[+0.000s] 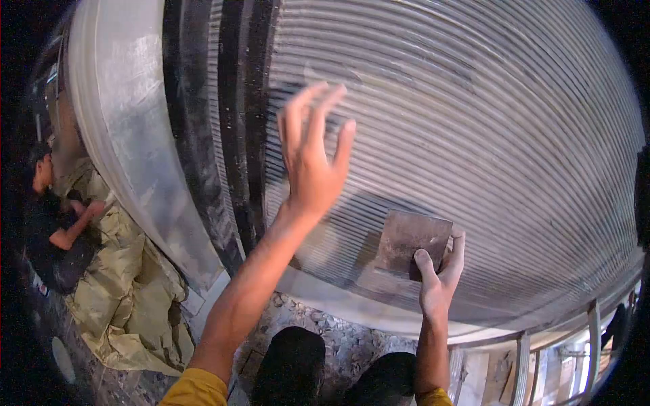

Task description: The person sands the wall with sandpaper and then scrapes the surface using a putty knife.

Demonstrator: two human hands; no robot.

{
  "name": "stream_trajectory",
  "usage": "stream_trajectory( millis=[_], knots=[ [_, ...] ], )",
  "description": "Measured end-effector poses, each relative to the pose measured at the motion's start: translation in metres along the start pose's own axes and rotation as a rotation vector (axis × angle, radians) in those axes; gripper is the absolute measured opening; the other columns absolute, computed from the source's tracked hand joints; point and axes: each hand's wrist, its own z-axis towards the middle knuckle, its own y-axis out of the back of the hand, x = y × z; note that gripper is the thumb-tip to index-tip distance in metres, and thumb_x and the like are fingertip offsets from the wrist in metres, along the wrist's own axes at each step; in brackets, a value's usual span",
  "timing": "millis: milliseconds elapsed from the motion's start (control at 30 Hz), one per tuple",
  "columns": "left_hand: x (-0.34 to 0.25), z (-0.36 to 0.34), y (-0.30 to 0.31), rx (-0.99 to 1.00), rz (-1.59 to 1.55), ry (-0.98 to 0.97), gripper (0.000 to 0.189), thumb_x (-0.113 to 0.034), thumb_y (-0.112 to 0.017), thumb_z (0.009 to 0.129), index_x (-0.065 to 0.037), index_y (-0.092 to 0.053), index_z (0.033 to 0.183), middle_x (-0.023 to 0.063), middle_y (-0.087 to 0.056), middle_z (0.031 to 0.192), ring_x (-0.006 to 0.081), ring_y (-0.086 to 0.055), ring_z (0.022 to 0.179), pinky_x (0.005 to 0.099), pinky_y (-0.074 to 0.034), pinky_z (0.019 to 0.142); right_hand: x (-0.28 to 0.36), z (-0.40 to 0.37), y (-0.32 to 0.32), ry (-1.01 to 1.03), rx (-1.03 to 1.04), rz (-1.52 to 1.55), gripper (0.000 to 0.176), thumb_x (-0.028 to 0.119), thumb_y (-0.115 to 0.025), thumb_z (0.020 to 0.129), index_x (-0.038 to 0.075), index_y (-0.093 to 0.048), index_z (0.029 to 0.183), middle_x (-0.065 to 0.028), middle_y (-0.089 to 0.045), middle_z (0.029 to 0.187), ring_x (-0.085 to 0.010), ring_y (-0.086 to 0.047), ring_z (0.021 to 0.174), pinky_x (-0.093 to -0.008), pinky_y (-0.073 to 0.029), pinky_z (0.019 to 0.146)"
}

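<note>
Yellow sleeves (193, 390) at lower edge, dark-clad knees (291, 365) between them. Left hand (313, 172): raised before a large ribbed panel (474, 135), fingers spread, slightly bent, nothing seen in grasp. Right hand (440, 291): grips a flat, squarish plate (409, 240) by its right side, thumb on the near face; plate lies in front of the panel's lower part, shadow to its left.

Progress (judged): ribs run across most of the visible panel, so shaping looks well advanced. Tone is uneven, with a pale mark (313, 73) at upper left; whether any stretch remains unfinished cannot be told.

Surroundings: dark strips (237, 101) left of the ribs; another person (51, 223) beside a crumpled sheet (122, 284).

Limits: left fingertips blurred; contact of hand or plate with panel unclear; plate's far face hidden; panel's outer parts cut off by the dark lens border.
</note>
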Motion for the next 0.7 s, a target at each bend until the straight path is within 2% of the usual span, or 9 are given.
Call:
stream_trajectory(
  millis=[100, 200, 400, 467, 500, 567, 600, 633, 700],
  knots=[
    [0.022, 0.029, -0.006, -0.125, 0.007, 0.018, 0.042, -0.021, -0.077, 0.086, -0.005, -0.063, 0.123, 0.0132, -0.058, 0.121, 0.0301, -0.051, 0.116, 0.0435, -0.039, 0.101, 0.002, 0.017, -0.018, 0.082, 0.05, 0.011, 0.055, 0.005, -0.067, 0.087, -0.001, -0.042, 0.136, -0.0099, -0.058, 0.114, -0.0184, -0.054, 0.107, -0.0316, -0.042, 0.098],
    [0.022, 0.045, -0.018, -0.151, 0.08, 0.126, 0.051, -0.042, -0.085, 0.077, -0.007, -0.06, 0.105, 0.008, -0.054, 0.106, 0.0264, -0.045, 0.1, 0.041, -0.034, 0.095, 0.018, 0.037, -0.03, 0.183, 0.067, -0.026, 0.064, 0.003, -0.068, 0.085, -0.003, -0.038, 0.142, -0.0122, -0.056, 0.119, -0.0198, -0.053, 0.11, -0.0334, -0.041, 0.1],
    [0.027, 0.049, -0.015, -0.08, 0.076, 0.161, 0.042, -0.032, -0.082, 0.08, -0.005, -0.059, 0.103, 0.0072, -0.053, 0.103, 0.0263, -0.046, 0.098, 0.0391, -0.035, 0.092, 0.05, 0.083, -0.04, 0.332, -0.035, 0.0, 0.073, 0.013, -0.074, 0.082, -0.004, -0.04, 0.144, -0.0138, -0.054, 0.126, -0.0212, -0.054, 0.111, -0.0346, -0.041, 0.101],
    [0.027, 0.05, -0.012, -0.033, 0.05, 0.147, 0.032, -0.022, -0.077, 0.083, -0.004, -0.059, 0.103, 0.0093, -0.053, 0.102, 0.0277, -0.047, 0.099, 0.0393, -0.037, 0.092, 0.068, 0.1, -0.045, 0.467, -0.09, -0.048, 0.065, 0.012, -0.075, 0.083, -0.005, -0.046, 0.14, -0.0121, -0.058, 0.122, -0.0211, -0.057, 0.108, -0.0327, -0.043, 0.098],
    [0.026, 0.051, -0.012, -0.021, 0.058, 0.161, 0.032, -0.022, -0.077, 0.083, -0.004, -0.059, 0.103, 0.0093, -0.053, 0.102, 0.0277, -0.047, 0.099, 0.0393, -0.037, 0.092, 0.079, 0.107, -0.042, 0.449, -0.082, -0.051, 0.065, 0.012, -0.075, 0.083, -0.005, -0.046, 0.14, -0.0121, -0.058, 0.122, -0.0211, -0.057, 0.108, -0.0327, -0.043, 0.098],
    [0.024, 0.049, -0.009, -0.007, 0.049, 0.185, 0.027, -0.017, -0.073, 0.084, -0.005, -0.06, 0.104, 0.012, -0.053, 0.103, 0.0295, -0.048, 0.103, 0.0405, -0.037, 0.095, 0.103, 0.121, -0.032, 0.427, 0.089, -0.42, 0.053, 0.008, -0.073, 0.085, -0.006, -0.054, 0.133, -0.0125, -0.063, 0.116, -0.0205, -0.06, 0.103, -0.0305, -0.046, 0.095],
    [0.022, 0.047, -0.009, -0.011, 0.052, 0.162, 0.023, -0.013, -0.07, 0.085, -0.005, -0.062, 0.104, 0.0143, -0.054, 0.105, 0.0315, -0.049, 0.107, 0.0425, -0.036, 0.099, 0.12, 0.127, -0.035, 0.415, 0.148, -0.446, 0.043, 0.004, -0.072, 0.086, -0.007, -0.06, 0.126, -0.0145, -0.068, 0.109, -0.0201, -0.064, 0.098, -0.0295, -0.047, 0.091],
    [0.022, 0.037, -0.007, 0.022, 0.08, 0.19, 0.026, -0.016, -0.071, 0.085, -0.006, -0.066, 0.109, 0.0146, -0.056, 0.112, 0.0323, -0.049, 0.113, 0.0438, -0.036, 0.102, 0.127, 0.134, -0.04, 0.399, 0.153, -0.449, 0.043, 0.004, -0.072, 0.086, -0.007, -0.06, 0.126, -0.0145, -0.068, 0.109, -0.0201, -0.064, 0.098, -0.0295, -0.047, 0.091],
    [0.018, 0.021, -0.008, 0.086, 0.096, 0.1, 0.035, -0.016, -0.074, 0.084, -0.019, -0.07, 0.119, 0.0118, -0.053, 0.127, 0.0325, -0.044, 0.12, 0.0441, -0.035, 0.102, 0.135, 0.146, -0.048, 0.596, 0.133, -0.6, 0.043, 0.005, -0.074, 0.086, -0.007, -0.062, 0.125, -0.0161, -0.07, 0.106, -0.0198, -0.065, 0.093, -0.0287, -0.049, 0.086]
  ],
)
